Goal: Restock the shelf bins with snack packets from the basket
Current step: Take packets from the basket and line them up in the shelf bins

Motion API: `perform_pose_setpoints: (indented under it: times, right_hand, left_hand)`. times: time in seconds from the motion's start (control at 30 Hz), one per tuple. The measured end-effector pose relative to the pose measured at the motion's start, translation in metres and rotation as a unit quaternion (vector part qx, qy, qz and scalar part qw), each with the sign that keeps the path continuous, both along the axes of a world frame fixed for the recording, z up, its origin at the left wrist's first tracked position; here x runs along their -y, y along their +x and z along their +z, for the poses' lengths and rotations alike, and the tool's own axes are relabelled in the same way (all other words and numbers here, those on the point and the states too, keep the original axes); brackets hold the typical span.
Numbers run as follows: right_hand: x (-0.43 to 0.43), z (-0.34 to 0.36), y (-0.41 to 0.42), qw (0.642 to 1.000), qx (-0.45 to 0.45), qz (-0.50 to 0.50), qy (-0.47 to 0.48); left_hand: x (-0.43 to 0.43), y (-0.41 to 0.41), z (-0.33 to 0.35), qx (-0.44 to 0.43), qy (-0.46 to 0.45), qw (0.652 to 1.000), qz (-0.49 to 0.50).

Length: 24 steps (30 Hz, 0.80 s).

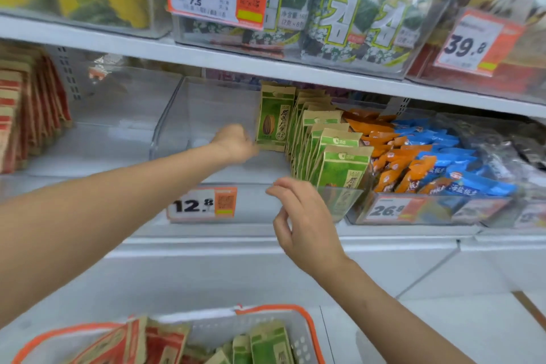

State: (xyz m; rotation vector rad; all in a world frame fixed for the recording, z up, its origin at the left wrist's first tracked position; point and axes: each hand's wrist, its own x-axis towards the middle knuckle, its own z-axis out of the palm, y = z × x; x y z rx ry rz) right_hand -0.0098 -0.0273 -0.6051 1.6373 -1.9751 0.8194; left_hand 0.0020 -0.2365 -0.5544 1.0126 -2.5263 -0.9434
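Your left grip (236,142) is curled on the lower edge of an upright green packet (274,118) in the clear bin (177,115); your right grip (301,216) hangs loose, holding nothing. Slide it flush against the row (331,139), label forward.

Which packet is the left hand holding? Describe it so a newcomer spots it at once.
Find the clear bin above the 12.8 price tag. Towards its back stands one green packet, gripped at its lower edge by the left hand. Unlike the packed row to its right, it stands alone, its whole front showing.
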Motion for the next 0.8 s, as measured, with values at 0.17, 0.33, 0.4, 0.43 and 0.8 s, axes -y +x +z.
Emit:
perform_pose_setpoints:
  times: [0.17, 0.33, 0.4, 0.43, 0.8]
  right_hand:
    - [-0.017, -0.009, 0.042, 0.985, 0.151, -0.027, 0.085]
    - [-0.036, -0.031, 0.076, 0.922, 0.234, -0.025, 0.307]
    - [-0.038, -0.045, 0.086, 0.889, 0.256, -0.019, 0.38]
    - [-0.037, -0.053, 0.091, 0.874, 0.253, -0.014, 0.415]
    - [-0.054, -0.121, 0.114, 0.684, 0.172, 0.023, 0.709]
  left_hand:
    - [-0.051, 0.093, 0.003, -0.052, -0.106, 0.992, -0.036]
    - [-0.103, 0.181, -0.042, 0.032, -0.084, 0.992, -0.086]
    - [-0.109, 0.208, -0.071, 0.101, -0.048, 0.989, -0.093]
    - [-0.108, 0.219, -0.087, 0.129, -0.032, 0.986, -0.097]
    - [-0.106, 0.252, -0.143, 0.188, 0.097, 0.971, -0.113]
